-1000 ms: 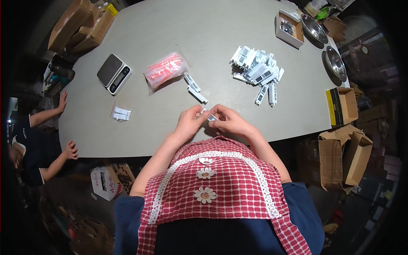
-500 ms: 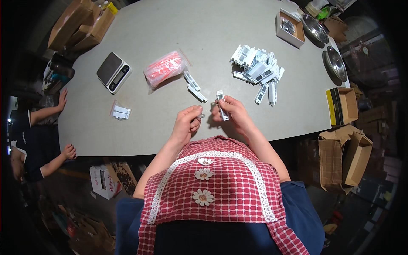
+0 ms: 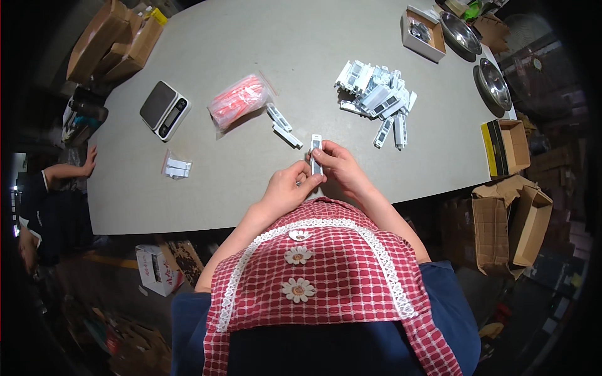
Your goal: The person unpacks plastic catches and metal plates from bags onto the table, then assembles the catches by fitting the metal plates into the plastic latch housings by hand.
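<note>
Just in front of the apron, both hands meet at one narrow white plastic piece (image 3: 316, 145) with a dark inset along its face. My right hand (image 3: 342, 168) grips it from the right side, thumb on its face. At its lower end, my left hand (image 3: 290, 187) is closed, thumb and fingers pressed against it. Whether a small part is also hidden in the left fingers I cannot make out. Two similar white pieces (image 3: 286, 135) lie just beyond the hands. Farther right is a loose pile of more such pieces (image 3: 379, 94).
On the grey table (image 3: 226, 182) are a clear bag of pink-red strips (image 3: 239, 100), a scale (image 3: 164, 111) and a small bag with white pieces (image 3: 177, 167). At right stand a parts box (image 3: 424, 34), steel bowls (image 3: 494, 84) and an opened carton (image 3: 515, 147). Another person's hand (image 3: 89, 161) rests at the left edge.
My left hand has moved right and closed on the lower end of the white piece in my right hand. The other person's lower hand has left the table edge.
</note>
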The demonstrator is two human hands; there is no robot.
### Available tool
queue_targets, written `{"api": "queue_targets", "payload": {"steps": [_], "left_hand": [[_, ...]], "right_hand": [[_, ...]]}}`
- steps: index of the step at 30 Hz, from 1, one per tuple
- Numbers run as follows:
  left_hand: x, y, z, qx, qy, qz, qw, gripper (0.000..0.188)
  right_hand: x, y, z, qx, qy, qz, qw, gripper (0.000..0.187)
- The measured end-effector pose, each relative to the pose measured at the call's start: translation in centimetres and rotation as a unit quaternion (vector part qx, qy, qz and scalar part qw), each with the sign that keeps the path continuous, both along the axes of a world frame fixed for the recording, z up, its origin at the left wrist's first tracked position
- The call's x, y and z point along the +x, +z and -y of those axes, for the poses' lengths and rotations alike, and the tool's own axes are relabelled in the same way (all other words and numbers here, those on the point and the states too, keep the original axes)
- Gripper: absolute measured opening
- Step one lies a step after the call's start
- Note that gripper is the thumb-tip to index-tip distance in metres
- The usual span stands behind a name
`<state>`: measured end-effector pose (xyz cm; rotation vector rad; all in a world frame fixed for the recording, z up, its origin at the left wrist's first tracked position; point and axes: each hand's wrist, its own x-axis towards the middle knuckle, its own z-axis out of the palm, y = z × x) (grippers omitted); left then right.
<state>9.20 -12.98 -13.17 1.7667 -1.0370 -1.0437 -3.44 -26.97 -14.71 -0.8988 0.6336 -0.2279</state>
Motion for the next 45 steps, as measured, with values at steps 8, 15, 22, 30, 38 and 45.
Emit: {"api": "queue_targets", "payload": {"steps": [8, 15, 22, 30, 38, 45], "left_hand": [[-0.2, 0.2, -0.3, -0.002, -0.049, 0.071, 0.996, 0.025], [0.5, -1.3, -1.6, 0.043, -0.047, -0.229, 0.971, 0.022], [1.2, -0.2, -2.8, -0.058, 0.053, -0.397, 0.914, 0.025], [0.9, -1.1, -2.5, -0.151, 0.044, -0.438, 0.885, 0.031], [1.3, -0.5, -0.4, 0.039, 0.049, -0.441, 0.895, 0.023], [0.9, -0.9, 0.5, 0.065, 0.069, -0.349, 0.932, 0.020]], "right_hand": [[-0.6, -0.4, 0.3, -0.046, 0.058, 0.011, 0.997, 0.016], [-1.1, -1.5, 2.8, -0.154, 0.142, -0.068, 0.975, 0.020], [-1.4, -0.5, 3.4, -0.173, 0.066, -0.046, 0.982, 0.047], [-6.9, -2.3, 9.6, -0.612, -0.075, -0.484, 0.621, 0.052], [-6.5, -0.2, 7.0, -0.175, -0.015, -0.251, 0.952, 0.029], [-3.4, 1.7, 1.5, -0.089, 0.132, -0.036, 0.987, 0.030]]}}
